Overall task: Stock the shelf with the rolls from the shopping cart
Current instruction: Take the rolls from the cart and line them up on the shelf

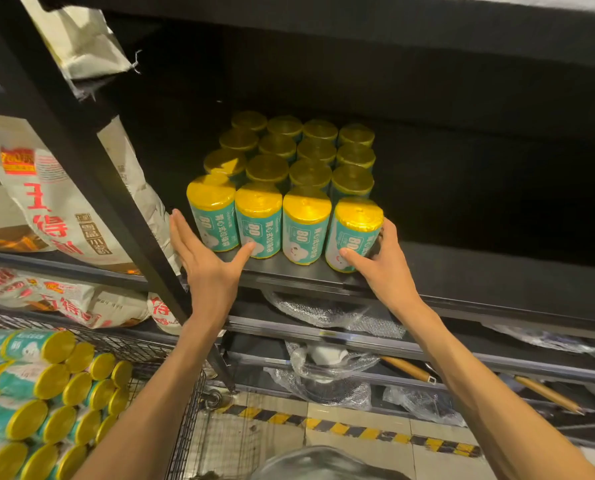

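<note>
Several teal rolls with yellow tops stand upright in rows on the dark shelf (462, 271). My right hand (382, 261) grips the front-right roll (355, 230) at the shelf's front edge, thumb on its label and fingers round its right side. My left hand (206, 261) is spread with straight fingers in front of the front-left rolls (213, 213); its thumb tip touches the second roll (258, 216). More rolls (47, 393) lie on their sides in the wire shopping cart (185, 427) at the lower left.
A black upright post (92, 161) runs diagonally left of the rolls. Printed sacks (54, 209) fill the shelves to the left. Bubble-wrapped goods (330, 372) and wooden handles (407, 368) lie on lower shelves. The shelf right of the rolls is bare and dark.
</note>
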